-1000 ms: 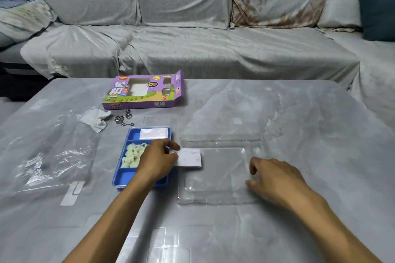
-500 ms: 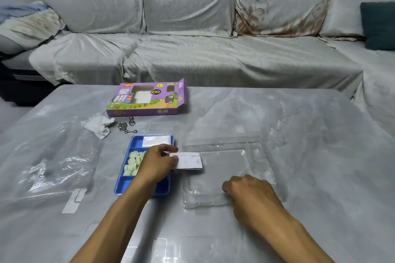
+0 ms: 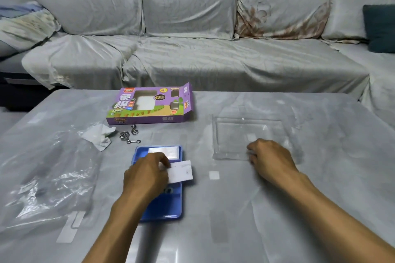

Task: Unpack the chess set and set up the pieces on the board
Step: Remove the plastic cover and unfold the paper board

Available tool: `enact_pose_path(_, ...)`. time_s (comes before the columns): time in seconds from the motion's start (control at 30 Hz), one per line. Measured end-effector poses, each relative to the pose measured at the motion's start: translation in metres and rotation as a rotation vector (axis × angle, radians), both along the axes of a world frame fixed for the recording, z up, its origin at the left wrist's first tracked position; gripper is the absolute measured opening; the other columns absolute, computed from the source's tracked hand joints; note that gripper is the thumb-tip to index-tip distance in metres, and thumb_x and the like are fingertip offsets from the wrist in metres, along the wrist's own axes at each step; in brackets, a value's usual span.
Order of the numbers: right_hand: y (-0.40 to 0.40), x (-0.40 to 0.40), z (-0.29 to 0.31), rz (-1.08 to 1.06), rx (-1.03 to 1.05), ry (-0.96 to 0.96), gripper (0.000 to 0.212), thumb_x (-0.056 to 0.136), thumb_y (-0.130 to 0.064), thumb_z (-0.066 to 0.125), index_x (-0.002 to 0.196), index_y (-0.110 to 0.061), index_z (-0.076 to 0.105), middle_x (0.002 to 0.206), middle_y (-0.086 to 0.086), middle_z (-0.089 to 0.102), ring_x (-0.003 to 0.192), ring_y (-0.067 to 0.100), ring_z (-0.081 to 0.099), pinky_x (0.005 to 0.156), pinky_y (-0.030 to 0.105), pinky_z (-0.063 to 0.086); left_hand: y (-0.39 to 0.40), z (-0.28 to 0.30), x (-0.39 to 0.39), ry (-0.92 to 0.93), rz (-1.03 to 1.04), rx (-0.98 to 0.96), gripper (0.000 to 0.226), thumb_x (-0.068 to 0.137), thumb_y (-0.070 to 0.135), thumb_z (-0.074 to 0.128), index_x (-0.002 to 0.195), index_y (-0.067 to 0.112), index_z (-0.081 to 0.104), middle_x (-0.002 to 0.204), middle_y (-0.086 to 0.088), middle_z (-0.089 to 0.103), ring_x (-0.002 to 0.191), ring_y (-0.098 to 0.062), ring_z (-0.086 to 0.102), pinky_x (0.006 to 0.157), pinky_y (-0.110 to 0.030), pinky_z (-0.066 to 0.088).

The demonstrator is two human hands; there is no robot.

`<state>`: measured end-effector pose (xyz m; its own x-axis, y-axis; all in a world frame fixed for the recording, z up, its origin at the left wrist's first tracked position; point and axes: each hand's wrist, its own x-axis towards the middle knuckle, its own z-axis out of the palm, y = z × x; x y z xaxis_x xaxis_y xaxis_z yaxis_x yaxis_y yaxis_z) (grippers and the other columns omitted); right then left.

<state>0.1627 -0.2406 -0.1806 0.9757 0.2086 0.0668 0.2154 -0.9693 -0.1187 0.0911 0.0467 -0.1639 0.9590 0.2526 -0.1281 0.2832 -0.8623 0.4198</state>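
Note:
A blue plastic tray point(image 3: 162, 209) lies on the table in front of me, mostly covered by my left hand point(image 3: 147, 175). That hand pinches a small white folded paper point(image 3: 181, 171) over the tray's right edge. The chess pieces in the tray are hidden under the hand. A clear plastic lid point(image 3: 235, 134) lies to the right, further back on the table. My right hand point(image 3: 269, 158) grips its near right corner with curled fingers. The purple chess set box point(image 3: 149, 107) lies open-ended at the back.
A crumpled white paper point(image 3: 98, 136) and small metal wire puzzles point(image 3: 129, 135) lie left of the tray. A large clear plastic bag point(image 3: 47, 177) covers the table's left side. A grey-covered sofa point(image 3: 192, 55) runs behind the table point(image 3: 256, 230).
My right hand has dragged the clear lid away from the tray, to the right and further back. My left hand still holds the white paper over the tray.

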Motion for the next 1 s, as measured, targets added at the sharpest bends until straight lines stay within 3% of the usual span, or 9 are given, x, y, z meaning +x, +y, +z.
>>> enact_pose_path(0.13, 0.03, 0.058, -0.002, -0.032, 0.019, -0.053, 0.015, 0.082, -0.003, 0.053, 0.078, -0.014, 0.063, 0.086, 0.003, 0.064, 0.081, 0.026, 0.062, 0.061, 0.032, 0.049, 0.005, -0.008, 0.007, 0.027, -0.042, -0.007, 0.016, 0.092, 0.023, 0.045, 0.098, 0.035, 0.054, 0.08, 0.008, 0.057, 0.072, -0.015, 0.056, 0.061, -0.03, 0.039)
enact_pose_path(0.3, 0.066, 0.1, -0.009, -0.07, -0.006, -0.131, 0.028, 0.085, 0.003, 0.045, 0.064, -0.014, 0.041, 0.072, 0.001, 0.044, 0.072, 0.024, 0.045, 0.046, 0.028, 0.021, -0.002, -0.006, 0.007, 0.003, -0.063, 0.005, 0.016, 0.09, 0.021, 0.045, 0.099, 0.033, 0.049, 0.09, 0.008, 0.065, 0.076, -0.016, 0.06, 0.058, -0.026, 0.037)
enact_pose_path(0.43, 0.076, 0.115, -0.012, -0.072, -0.004, -0.167, 0.037, 0.086, 0.004, 0.043, 0.061, -0.019, 0.029, 0.075, 0.001, 0.044, 0.075, 0.023, 0.045, 0.055, 0.03, 0.032, -0.002, -0.009, 0.006, -0.023, -0.076, 0.002, 0.02, 0.086, 0.018, 0.047, 0.1, 0.033, 0.047, 0.083, 0.008, 0.061, 0.081, -0.017, 0.059, 0.06, -0.027, 0.034)
enact_pose_path(0.67, 0.076, 0.123, -0.011, -0.12, -0.005, -0.153, 0.033, 0.088, 0.004, 0.041, 0.065, -0.019, 0.033, 0.081, 0.004, 0.051, 0.081, 0.026, 0.054, 0.06, 0.032, 0.036, -0.002, -0.011, 0.008, -0.029, -0.054, -0.01, 0.019, 0.089, 0.019, 0.046, 0.099, 0.035, 0.047, 0.086, 0.009, 0.061, 0.081, -0.017, 0.058, 0.06, -0.027, 0.035)
enact_pose_path(0.73, 0.077, 0.122, -0.01, -0.13, 0.012, -0.128, 0.025, 0.088, 0.004, 0.042, 0.075, -0.017, 0.045, 0.09, 0.006, 0.056, 0.091, 0.028, 0.056, 0.064, 0.032, 0.04, -0.002, -0.01, 0.008, -0.022, -0.053, -0.036, 0.018, 0.088, 0.021, 0.048, 0.098, 0.036, 0.047, 0.082, 0.009, 0.06, 0.082, -0.016, 0.059, 0.064, -0.028, 0.036)
enact_pose_path(0.77, 0.077, 0.12, -0.008, -0.12, 0.03, -0.116, 0.021, 0.088, 0.003, 0.043, 0.088, -0.016, 0.053, 0.101, 0.006, 0.058, 0.098, 0.029, 0.055, 0.069, 0.034, 0.043, -0.002, -0.01, 0.009, -0.026, -0.054, -0.052, 0.017, 0.089, 0.022, 0.048, 0.097, 0.036, 0.048, 0.08, 0.01, 0.06, 0.081, -0.016, 0.059, 0.067, -0.029, 0.037)
enact_pose_path(0.87, 0.07, 0.103, 0.002, -0.098, 0.041, -0.128, 0.04, 0.092, -0.011, 0.048, 0.132, -0.015, 0.048, 0.137, 0.003, 0.047, 0.121, 0.03, 0.044, 0.094, 0.04, 0.041, 0.001, -0.008, 0.01, 0.009, -0.05, -0.033, 0.016, 0.09, 0.023, 0.045, 0.095, 0.037, 0.048, 0.075, 0.012, 0.059, 0.08, -0.012, 0.055, 0.082, -0.033, 0.035)
enact_pose_path(0.93, 0.061, 0.075, 0.008, -0.07, 0.115, -0.111, 0.044, 0.094, -0.019, 0.05, 0.138, -0.017, 0.046, 0.144, 0.0, 0.044, 0.127, 0.026, 0.042, 0.1, 0.039, 0.04, 0.013, -0.008, 0.013, 0.035, 0.005, -0.02, 0.017, 0.089, 0.022, 0.045, 0.092, 0.038, 0.05, 0.074, 0.01, 0.059, 0.078, -0.012, 0.055, 0.091, -0.038, 0.038)
enact_pose_path(1.0, 0.051, 0.038, 0.011, -0.01, 0.19, 0.029, 0.042, 0.095, -0.026, 0.051, 0.137, -0.023, 0.048, 0.142, -0.004, 0.049, 0.125, 0.021, 0.047, 0.098, 0.033, 0.042, 0.022, -0.01, 0.017, 0.053, 0.054, -0.05, 0.02, 0.086, 0.02, 0.047, 0.094, 0.037, 0.053, 0.079, 0.008, 0.06, 0.08, -0.016, 0.058, 0.087, -0.037, 0.046)
